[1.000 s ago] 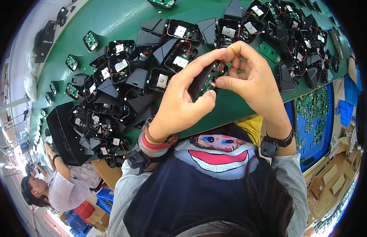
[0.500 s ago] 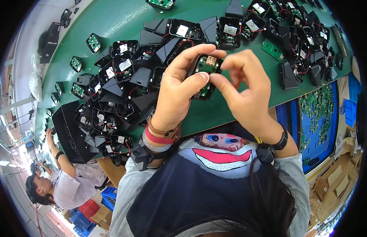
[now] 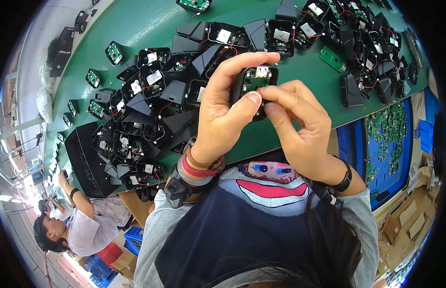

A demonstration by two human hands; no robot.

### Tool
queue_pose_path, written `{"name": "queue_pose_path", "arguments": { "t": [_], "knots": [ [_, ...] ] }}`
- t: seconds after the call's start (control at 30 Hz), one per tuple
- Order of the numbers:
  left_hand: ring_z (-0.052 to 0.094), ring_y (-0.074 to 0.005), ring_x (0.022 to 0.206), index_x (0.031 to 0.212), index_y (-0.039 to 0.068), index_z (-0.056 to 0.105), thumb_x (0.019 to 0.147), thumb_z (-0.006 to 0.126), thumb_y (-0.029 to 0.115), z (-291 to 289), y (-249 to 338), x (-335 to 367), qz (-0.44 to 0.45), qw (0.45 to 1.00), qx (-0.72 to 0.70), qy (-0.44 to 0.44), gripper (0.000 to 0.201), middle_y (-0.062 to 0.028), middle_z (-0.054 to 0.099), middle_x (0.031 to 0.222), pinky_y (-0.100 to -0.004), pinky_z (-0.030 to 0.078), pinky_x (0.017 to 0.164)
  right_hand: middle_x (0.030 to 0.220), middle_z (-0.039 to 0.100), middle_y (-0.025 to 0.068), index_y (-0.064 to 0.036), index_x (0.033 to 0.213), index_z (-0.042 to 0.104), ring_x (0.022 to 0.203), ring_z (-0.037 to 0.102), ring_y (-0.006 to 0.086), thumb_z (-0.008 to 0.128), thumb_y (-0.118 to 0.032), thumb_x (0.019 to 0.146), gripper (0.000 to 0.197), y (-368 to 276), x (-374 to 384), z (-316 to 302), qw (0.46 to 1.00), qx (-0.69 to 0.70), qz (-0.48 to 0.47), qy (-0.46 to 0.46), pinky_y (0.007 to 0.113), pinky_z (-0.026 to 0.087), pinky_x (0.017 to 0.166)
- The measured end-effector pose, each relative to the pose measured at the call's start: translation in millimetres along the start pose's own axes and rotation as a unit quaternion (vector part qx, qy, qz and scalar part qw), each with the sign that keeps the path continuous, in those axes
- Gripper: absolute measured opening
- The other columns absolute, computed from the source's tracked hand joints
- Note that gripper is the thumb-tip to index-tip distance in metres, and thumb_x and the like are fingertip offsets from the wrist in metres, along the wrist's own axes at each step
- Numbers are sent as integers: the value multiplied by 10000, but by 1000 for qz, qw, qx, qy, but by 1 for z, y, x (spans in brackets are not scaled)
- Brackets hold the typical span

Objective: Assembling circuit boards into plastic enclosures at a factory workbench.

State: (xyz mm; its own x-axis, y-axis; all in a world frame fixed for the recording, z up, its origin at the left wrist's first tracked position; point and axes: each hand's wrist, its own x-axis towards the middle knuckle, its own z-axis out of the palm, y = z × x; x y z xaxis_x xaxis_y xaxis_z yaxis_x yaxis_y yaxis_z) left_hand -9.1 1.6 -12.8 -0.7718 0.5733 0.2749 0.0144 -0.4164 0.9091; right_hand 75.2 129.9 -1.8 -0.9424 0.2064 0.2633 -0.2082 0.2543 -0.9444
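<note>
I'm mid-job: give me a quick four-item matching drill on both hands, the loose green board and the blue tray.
1. left hand
2. right hand
3. loose green board
4. blue tray

a. index fingertip over the open face
b. beyond the table's edge, at right
c. wrapped around the black housing
d. lying on the green tabletop

Pairs: 1-c, 2-a, 3-d, 4-b

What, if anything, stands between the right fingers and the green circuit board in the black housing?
Nothing visible blocks the right hand's fingers. The left hand's thumb lies over part of the circuit board, beside their tips.
</note>
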Motion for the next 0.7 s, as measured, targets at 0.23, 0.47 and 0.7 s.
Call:
{"name": "queue_pose_path", "arguments": {
  "t": [0.23, 0.47, 0.7],
  "knots": [
    [544, -137, 1041, 1229, 2, 491, 808, 550, 19, 8, 3, -3, -96, 988, -112, 39, 425, -120, 558, 1219, -286, 435, 926, 895, 575, 77, 0, 1066, 634, 744, 562, 117, 630, 63, 814, 260, 3, 0, -8, 998, -45, -35, -25, 200, 456, 619],
    [550, -121, 1014, 1221, -1, 497, 789, 517, -13, 8, 4, -2, -86, 991, -89, 42, 433, -109, 560, 1215, -270, 448, 901, 844, 591, 74, -11, 1013, 639, 687, 568, 125, 670, 71, 764, 264, 8, 4, -4, 985, -86, -146, 46, 210, 459, 555],
    [541, -157, 1060, 1256, 13, 461, 763, 498, -24, 5, 3, -2, -57, 998, -12, 19, 495, -166, 526, 1264, -303, 427, 954, 853, 598, 80, -17, 1064, 641, 673, 563, 128, 668, 76, 762, 317, 8, 7, -3, 980, -127, -151, 33, 221, 456, 551]
  ]
}}
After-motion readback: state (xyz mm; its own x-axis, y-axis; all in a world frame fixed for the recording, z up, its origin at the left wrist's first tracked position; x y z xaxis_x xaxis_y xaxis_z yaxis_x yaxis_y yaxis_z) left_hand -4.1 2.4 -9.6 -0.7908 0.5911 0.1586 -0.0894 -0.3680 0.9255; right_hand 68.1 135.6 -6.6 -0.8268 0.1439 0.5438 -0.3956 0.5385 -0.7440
